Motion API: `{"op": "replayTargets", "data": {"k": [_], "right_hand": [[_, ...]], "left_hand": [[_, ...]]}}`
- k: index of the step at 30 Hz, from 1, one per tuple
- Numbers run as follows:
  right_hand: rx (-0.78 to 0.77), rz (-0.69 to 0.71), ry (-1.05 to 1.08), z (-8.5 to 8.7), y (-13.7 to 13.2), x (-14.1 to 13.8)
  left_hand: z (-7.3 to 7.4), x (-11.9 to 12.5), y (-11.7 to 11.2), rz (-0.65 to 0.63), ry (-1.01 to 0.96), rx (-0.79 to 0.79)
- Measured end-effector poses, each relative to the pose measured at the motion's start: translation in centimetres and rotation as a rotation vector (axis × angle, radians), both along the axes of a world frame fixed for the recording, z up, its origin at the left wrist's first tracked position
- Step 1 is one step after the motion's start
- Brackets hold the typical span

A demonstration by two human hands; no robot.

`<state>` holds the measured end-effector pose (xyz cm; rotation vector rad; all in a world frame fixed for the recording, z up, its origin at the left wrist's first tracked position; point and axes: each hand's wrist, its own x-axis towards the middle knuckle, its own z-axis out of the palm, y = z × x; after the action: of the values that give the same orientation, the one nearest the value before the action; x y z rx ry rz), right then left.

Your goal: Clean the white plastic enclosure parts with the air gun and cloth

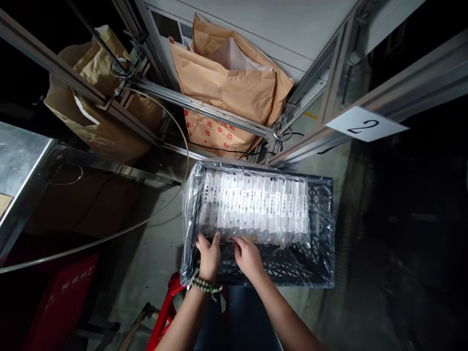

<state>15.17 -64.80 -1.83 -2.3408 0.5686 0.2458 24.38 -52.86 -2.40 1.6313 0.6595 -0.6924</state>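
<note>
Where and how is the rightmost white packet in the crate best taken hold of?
The rightmost packet is probably best pinched at its near end, from above: the crate leaves space on that packet's right and near sides, while neighbouring packets crowd its left.

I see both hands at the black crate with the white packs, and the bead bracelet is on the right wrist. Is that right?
Not quite: the head view shows the bracelet on the left wrist, not the right. Both hands, left and right, are at the black crate with the white packs.
</note>
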Motion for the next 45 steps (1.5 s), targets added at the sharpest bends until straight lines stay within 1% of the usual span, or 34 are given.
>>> {"op": "replayTargets", "data": {"k": [2,3,5,6,8,10,11,13,16,20,22,25,27,30,32,34,36,39,42,45], "right_hand": [[-0.021,-0.022,0.011,0.9,-0.8,-2.2],[-0.034,-0.031,0.014,1.3,-1.3,-3.2],[-0.065,-0.048,0.018,1.9,-2.7,-5.4],[-0.084,-0.058,0.019,2.1,-3.5,-6.5],[-0.123,-0.082,0.021,2.1,-4.9,-8.6],[-0.16,-0.109,0.019,1.7,-6.1,-10.4],[-0.178,-0.124,0.017,1.5,-6.5,-11.1],[-0.213,-0.162,0.011,0.9,-6.9,-12.2],[-0.25,-0.203,0.0,0.4,-6.7,-12.8],[-0.265,-0.21,-0.02,0.3,-6.3,-12.8],[-0.272,-0.204,-0.032,0.4,-6.2,-12.9],[-0.287,-0.195,-0.048,0.5,-6.3,-13.0],[-0.296,-0.193,-0.06,0.5,-6.4,-13.1],[-0.295,-0.194,-0.079,0.4,-6.4,-13.3],[-0.287,-0.195,-0.091,0.4,-6.4,-13.3],[-0.28,-0.197,-0.101,0.4,-6.4,-13.3],[-0.276,-0.2,-0.107,0.3,-6.4,-13.4],[-0.271,-0.2,-0.114,0.4,-6.5,-13.5],[-0.263,-0.192,-0.114,0.4,-6.5,-13.6],[-0.256,-0.183,-0.104,0.4,-6.5,-13.6]], "left_hand": [[0.7,-0.2,1.0,-0.32,-0.209,0.051],[0.6,0.0,1.4,-0.479,-0.296,0.065],[-0.2,1.0,2.0,-0.749,-0.419,0.097],[-0.9,1.6,2.2,-0.858,-0.464,0.127],[-2.2,2.5,2.6,-1.027,-0.531,0.207],[-3.2,3.1,2.9,-1.141,-0.579,0.307],[-3.4,3.1,3.0,-1.18,-0.599,0.362],[-3.5,2.9,2.9,-1.236,-0.638,0.472],[-3.3,2.0,2.0,-1.31,-0.701,0.602],[-3.2,0.6,0.8,-1.408,-0.77,0.7],[-3.1,-0.1,0.4,-1.429,-0.785,0.739],[-2.8,-1.2,-0.7,-1.42,-0.789,0.795],[-2.7,-2.3,-1.8,-1.431,-0.792,0.796],[-2.9,-3.7,-3.5,-1.508,-0.813,0.734],[-3.0,-4.3,-4.1,-1.542,-0.812,0.711],[-3.0,-4.6,-4.4,-1.53,-0.796,0.73],[-2.7,-4.9,-4.8,-1.492,-0.777,0.765],[-2.2,-5.4,-6.3,-1.461,-0.773,0.773],[-2.2,-6.2,-8.2,-1.519,-0.803,0.695],[-2.6,-6.7,-9.1,-1.548,-0.807,0.649]]}}
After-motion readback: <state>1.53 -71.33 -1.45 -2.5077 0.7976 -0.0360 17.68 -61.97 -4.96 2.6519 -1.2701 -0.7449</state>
